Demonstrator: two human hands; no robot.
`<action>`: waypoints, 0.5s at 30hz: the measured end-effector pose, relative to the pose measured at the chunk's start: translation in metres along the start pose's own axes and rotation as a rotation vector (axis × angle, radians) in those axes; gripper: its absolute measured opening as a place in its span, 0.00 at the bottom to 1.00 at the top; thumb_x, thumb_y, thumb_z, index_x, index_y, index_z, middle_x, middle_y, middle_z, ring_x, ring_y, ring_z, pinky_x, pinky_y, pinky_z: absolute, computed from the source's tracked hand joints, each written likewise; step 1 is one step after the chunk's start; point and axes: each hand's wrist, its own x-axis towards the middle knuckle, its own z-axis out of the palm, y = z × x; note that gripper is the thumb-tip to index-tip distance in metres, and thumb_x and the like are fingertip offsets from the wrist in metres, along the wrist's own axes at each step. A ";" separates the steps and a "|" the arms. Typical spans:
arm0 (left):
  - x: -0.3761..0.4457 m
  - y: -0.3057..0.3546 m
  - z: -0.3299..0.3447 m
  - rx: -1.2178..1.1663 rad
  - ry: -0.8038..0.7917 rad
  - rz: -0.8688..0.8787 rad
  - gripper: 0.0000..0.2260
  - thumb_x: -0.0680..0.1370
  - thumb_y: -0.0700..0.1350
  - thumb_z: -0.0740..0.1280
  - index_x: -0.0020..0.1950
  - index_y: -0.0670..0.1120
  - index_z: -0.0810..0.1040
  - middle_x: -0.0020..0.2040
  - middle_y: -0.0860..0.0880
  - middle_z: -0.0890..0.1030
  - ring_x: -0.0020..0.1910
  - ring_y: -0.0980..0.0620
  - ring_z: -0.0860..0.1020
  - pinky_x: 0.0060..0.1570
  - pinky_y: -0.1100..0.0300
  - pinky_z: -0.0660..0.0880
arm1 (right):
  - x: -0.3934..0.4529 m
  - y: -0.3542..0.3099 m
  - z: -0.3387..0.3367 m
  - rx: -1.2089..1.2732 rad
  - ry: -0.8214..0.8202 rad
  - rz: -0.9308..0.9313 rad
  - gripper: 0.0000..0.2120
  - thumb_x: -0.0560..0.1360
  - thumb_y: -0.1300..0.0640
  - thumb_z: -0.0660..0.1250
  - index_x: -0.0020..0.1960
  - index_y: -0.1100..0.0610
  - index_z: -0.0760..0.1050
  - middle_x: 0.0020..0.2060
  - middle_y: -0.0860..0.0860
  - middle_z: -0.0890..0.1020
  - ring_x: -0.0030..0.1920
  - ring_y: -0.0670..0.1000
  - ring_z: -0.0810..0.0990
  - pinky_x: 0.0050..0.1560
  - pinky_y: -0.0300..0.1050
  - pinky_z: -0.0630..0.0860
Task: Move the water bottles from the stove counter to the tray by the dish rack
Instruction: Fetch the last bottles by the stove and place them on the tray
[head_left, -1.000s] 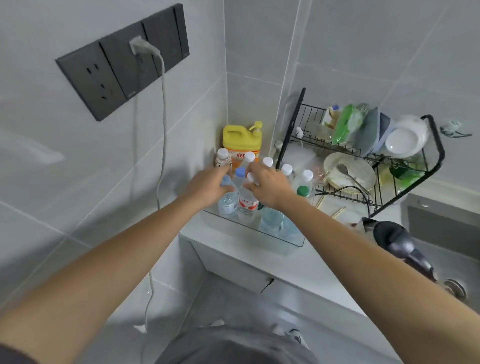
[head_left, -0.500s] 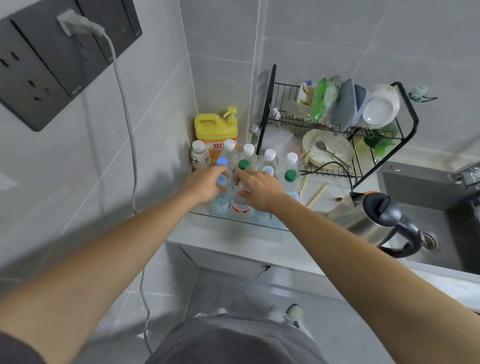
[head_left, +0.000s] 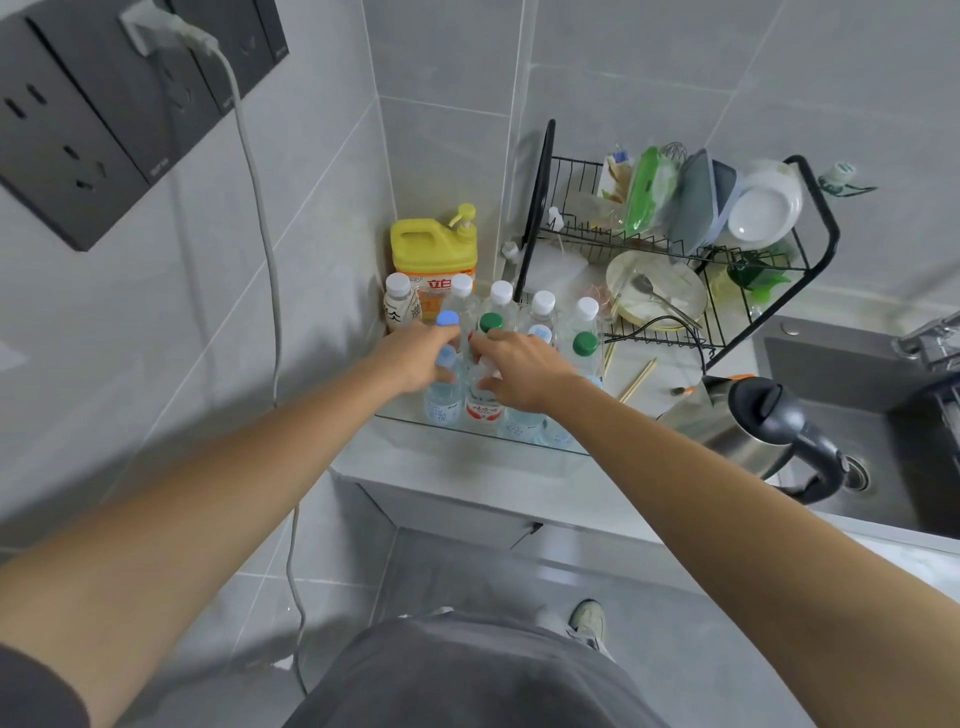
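I see my left hand (head_left: 415, 358) gripping a blue-capped bottle (head_left: 442, 395) and my right hand (head_left: 524, 371) gripping a red-labelled bottle (head_left: 483, 405) in the tray (head_left: 467, 434) at the table's left corner.

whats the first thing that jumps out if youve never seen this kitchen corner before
Two bare arms reach in from below, the left hand and right hand meeting over a cluster of capped water bottles packed into a clear tray in the counter corner. Behind them a bright yellow pump jug stands against the wall, with a crowded black dish rack to its right and a steel kettle at the sink's edge.
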 end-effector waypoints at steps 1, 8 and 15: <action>0.000 -0.001 0.000 0.012 0.000 0.015 0.17 0.75 0.51 0.75 0.57 0.47 0.73 0.52 0.45 0.79 0.49 0.41 0.78 0.47 0.49 0.76 | -0.001 0.001 -0.002 0.000 -0.005 -0.002 0.17 0.77 0.52 0.73 0.61 0.56 0.73 0.54 0.53 0.77 0.52 0.59 0.79 0.42 0.50 0.68; -0.006 -0.002 0.003 0.015 0.069 0.078 0.14 0.74 0.42 0.75 0.56 0.48 0.73 0.49 0.47 0.79 0.48 0.43 0.78 0.43 0.51 0.75 | -0.001 0.001 -0.001 -0.019 0.009 0.012 0.17 0.76 0.52 0.74 0.59 0.56 0.72 0.54 0.54 0.79 0.51 0.60 0.80 0.42 0.51 0.69; -0.006 -0.004 0.010 -0.051 0.129 0.082 0.14 0.73 0.41 0.75 0.51 0.49 0.71 0.46 0.52 0.74 0.44 0.46 0.75 0.39 0.53 0.71 | 0.001 0.000 -0.001 -0.040 0.017 0.024 0.17 0.76 0.52 0.74 0.60 0.56 0.73 0.55 0.54 0.80 0.51 0.60 0.81 0.45 0.53 0.75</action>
